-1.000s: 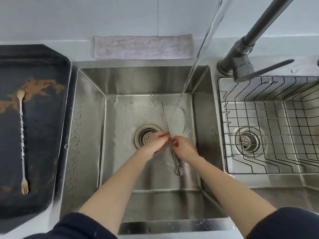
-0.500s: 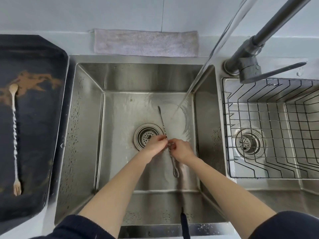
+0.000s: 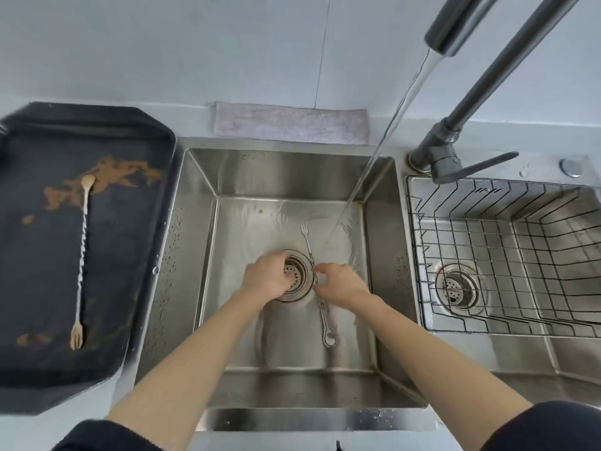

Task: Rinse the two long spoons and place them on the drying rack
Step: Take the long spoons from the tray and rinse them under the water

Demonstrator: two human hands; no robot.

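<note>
Over the drain [image 3: 294,275] of the left sink basin [image 3: 195,255] a long silver spoon [image 3: 320,296] with a twisted stem was held low, its forked end pointing toward the falling water stream [image 3: 383,135] and its small bowl end lying nearer the person. The right hand [image 3: 338,283] pinched the stem about midway between thumb and fingertips, which kept the length free to be wetted. The left hand [image 3: 268,276] hovered just beside it over the drain, fingers curled loosely; whether it touched the stem could not be told. Water from the faucet [image 3: 455,131] struck the basin floor just past the fork tip, so the spoon probably needed shifting under the flow to be rinsed fully. The second long spoon [image 3: 82,255] lay well apart on the black tray [image 3: 136,242] to the left, its bowl end resting on a brown spill [image 3: 107,177], evidently waiting its turn and not yet rinsed. The wire drying rack [image 3: 507,255] sat in the right basin, beside the faucet base, holding nothing visible, placed so drips fall into the sink. A folded cloth [image 3: 289,123] lay behind the basin.
</note>
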